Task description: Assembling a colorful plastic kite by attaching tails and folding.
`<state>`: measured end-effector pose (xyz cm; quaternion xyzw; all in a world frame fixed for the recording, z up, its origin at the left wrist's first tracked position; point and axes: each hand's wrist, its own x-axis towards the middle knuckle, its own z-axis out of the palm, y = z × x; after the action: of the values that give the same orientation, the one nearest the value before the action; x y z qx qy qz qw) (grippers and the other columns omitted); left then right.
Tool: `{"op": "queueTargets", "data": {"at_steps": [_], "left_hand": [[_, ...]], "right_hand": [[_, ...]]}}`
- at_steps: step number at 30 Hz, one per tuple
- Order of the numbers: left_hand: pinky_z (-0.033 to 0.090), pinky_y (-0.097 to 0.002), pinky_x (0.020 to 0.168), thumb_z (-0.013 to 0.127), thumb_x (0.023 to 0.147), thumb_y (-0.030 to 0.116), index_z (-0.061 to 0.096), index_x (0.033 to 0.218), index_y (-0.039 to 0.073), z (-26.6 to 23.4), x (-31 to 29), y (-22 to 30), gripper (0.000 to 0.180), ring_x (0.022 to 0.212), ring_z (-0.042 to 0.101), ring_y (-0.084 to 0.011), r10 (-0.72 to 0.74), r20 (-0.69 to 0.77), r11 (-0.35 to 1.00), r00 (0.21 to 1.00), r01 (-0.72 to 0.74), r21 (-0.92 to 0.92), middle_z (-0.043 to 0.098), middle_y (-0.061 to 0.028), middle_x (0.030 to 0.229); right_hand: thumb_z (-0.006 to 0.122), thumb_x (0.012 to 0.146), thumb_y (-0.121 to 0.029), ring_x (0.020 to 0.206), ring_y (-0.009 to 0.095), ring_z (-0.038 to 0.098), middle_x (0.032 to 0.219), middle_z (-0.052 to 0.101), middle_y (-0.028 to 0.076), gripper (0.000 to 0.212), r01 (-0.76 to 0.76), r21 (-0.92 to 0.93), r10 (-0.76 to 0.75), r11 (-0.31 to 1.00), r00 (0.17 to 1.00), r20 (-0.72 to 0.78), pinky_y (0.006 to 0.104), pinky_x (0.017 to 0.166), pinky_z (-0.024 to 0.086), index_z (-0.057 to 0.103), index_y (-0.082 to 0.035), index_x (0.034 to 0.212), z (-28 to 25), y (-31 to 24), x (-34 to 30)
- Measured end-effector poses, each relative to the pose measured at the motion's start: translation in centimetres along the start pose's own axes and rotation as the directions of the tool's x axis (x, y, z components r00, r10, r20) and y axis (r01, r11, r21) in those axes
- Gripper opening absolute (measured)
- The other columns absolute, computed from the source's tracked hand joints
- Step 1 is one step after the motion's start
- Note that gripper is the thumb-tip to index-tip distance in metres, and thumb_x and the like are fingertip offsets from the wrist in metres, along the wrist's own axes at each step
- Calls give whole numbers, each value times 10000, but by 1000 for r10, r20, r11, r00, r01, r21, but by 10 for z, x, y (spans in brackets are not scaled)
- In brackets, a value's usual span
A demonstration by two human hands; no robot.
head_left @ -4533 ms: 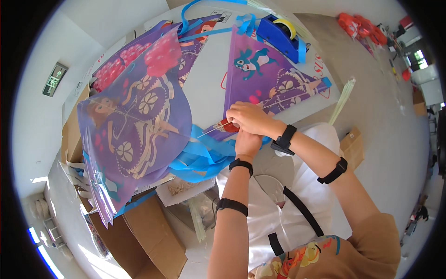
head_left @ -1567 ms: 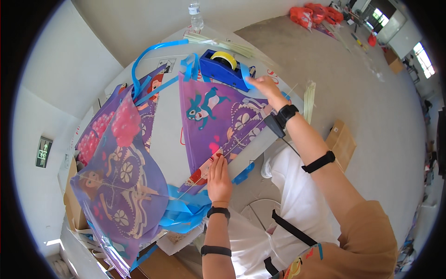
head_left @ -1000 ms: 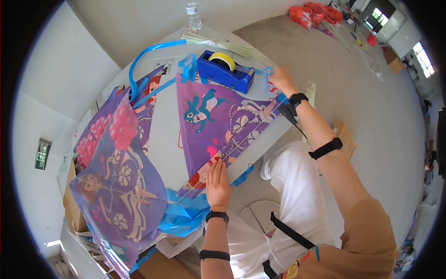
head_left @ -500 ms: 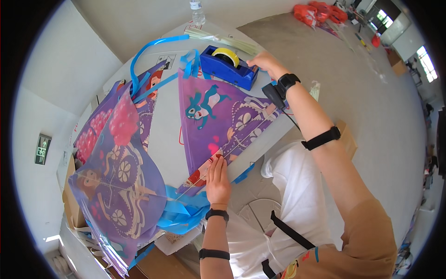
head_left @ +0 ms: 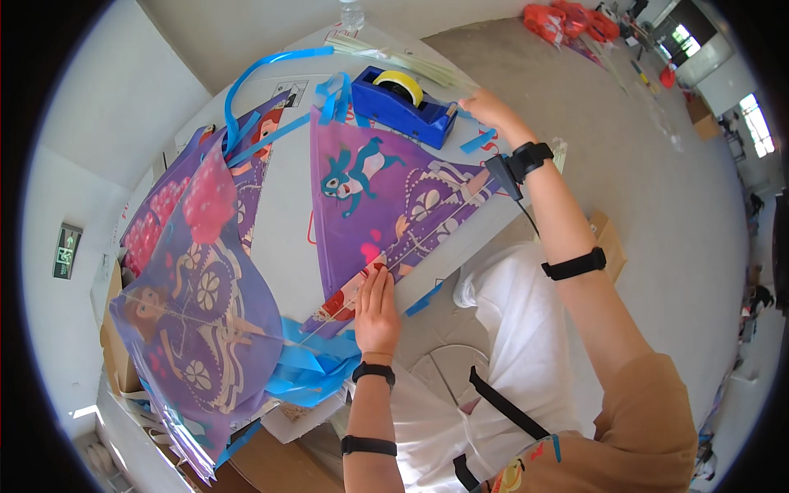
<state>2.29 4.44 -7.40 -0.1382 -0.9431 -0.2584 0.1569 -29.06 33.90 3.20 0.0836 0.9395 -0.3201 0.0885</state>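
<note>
A folded purple kite (head_left: 370,177) printed with cartoon figures lies on the white board, a thin rod along its near edge. My left hand (head_left: 378,316) rests flat on that edge, fingers stretched out. A blue tape dispenser (head_left: 394,115) with a yellow-rimmed roll (head_left: 400,85) stands just beyond the kite. Off the dispenser's right, cutting end, my right hand (head_left: 493,115) has its thumb and fingers pinched together. Whatever is between those fingertips is too small or clear to make out. A short blue strip (head_left: 478,141) lies below that hand.
Another purple kite (head_left: 205,304) hangs over the table's left side, with blue ribbon (head_left: 316,370) bunched beside it. Pale thin sticks (head_left: 403,62) and a clear bottle (head_left: 352,15) are at the table's far edge. Red bags (head_left: 567,23) sit on the floor beyond.
My right hand has drawn away from the dispenser's end, to the right, uncovering the blue strip. My left hand stays on the kite's edge. The whole view has shifted slightly.
</note>
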Motion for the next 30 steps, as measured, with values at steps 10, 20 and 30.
{"op": "queueTargets", "data": {"at_steps": [10,20,30], "left_hand": [[442,-456,1101,556,863,-51,631,1261,9,1,-1,0,410,1315,542,-275,-7,3,1000,1000,7,10,612,-91,1355],[458,-444,1076,567,869,-37,645,1238,17,2,-2,-1,381,1279,557,-286,-5,-25,1000,1000,5,-6,620,-89,1332],[437,-446,1106,560,877,4,618,1273,22,6,-3,-3,400,1320,531,-261,-7,-55,1000,998,6,-19,597,-82,1366]], "right_hand": [[665,963,-263,966,195,651,1015,673,82,262,-11,699,24,715,1000,-9,355,799,498,658,-8,1025,54,45,-9],[670,952,-169,909,163,654,968,700,80,169,299,528,-237,795,954,-183,312,834,512,663,-11,1012,125,16,-154],[723,893,-66,758,140,680,851,703,83,328,-101,553,-1,827,983,182,267,666,511,553,5,1165,165,-26,-239]]}}
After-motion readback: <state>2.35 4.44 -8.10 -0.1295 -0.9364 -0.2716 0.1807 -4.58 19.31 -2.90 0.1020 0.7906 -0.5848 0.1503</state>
